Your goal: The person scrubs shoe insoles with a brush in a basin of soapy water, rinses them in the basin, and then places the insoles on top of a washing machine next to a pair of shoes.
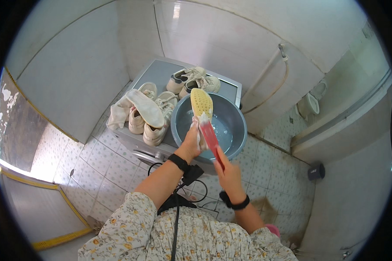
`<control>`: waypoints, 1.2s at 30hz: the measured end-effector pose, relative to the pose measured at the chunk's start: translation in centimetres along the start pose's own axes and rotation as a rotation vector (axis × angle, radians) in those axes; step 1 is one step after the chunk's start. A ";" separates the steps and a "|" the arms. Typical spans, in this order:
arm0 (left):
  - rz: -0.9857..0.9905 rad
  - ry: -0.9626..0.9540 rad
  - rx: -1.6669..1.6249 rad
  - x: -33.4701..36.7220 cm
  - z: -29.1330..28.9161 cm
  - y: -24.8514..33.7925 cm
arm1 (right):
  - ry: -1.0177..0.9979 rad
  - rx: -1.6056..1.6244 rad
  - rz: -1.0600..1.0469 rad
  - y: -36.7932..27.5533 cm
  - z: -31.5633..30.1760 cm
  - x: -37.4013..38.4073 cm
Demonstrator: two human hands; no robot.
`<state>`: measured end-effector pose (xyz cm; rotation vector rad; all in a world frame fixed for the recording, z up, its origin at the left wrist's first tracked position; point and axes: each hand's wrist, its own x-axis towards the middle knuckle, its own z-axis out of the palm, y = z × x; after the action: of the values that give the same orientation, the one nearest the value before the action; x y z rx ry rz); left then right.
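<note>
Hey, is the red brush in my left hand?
No, your right hand grips the red brush, while your left hand holds the yellow insole.

A pale-yellow perforated shoe insole (201,101) is held over the grey-blue basin (241,118), its rounded end pointing away from the wearer and its dotted face showing. White suds cling around its lower part, which is partly hidden. Across that part slants a red-handled scrubbing brush (210,138), head at the insole, handle running down to the right; whether bristles or foam whiten its tip is unclear.
</note>
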<state>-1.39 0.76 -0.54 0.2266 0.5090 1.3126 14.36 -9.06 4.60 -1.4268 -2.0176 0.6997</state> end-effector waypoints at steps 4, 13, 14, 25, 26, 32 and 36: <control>-0.017 -0.407 -0.226 0.6 -1.3 -0.4 | 0.038 0.097 -0.035 1.6 0.2 -4.1; -0.064 -0.183 -0.144 -0.5 0.0 0.1 | 0.108 0.177 -0.049 1.1 0.9 -1.3; -0.053 -0.241 -0.146 -0.2 -0.2 0.0 | 0.140 0.140 -0.102 1.6 1.1 -2.7; 0.002 -0.036 -0.050 0.2 -0.1 -0.2 | 0.126 0.014 -0.139 1.3 1.2 -1.7; 0.000 -0.085 -0.083 1.0 -1.1 -0.4 | 0.159 0.054 -0.198 1.1 1.1 -2.9; 0.033 -0.019 -0.054 0.7 -0.6 -0.8 | 0.009 -0.160 -0.011 -1.6 -0.4 -0.8; -0.016 -0.015 -0.127 -0.3 0.3 0.0 | 0.131 -0.152 -0.146 -1.6 0.8 1.4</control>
<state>-1.28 0.56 -0.17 0.1271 0.4123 1.3211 12.42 -8.29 5.34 -1.3548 -2.0825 0.3889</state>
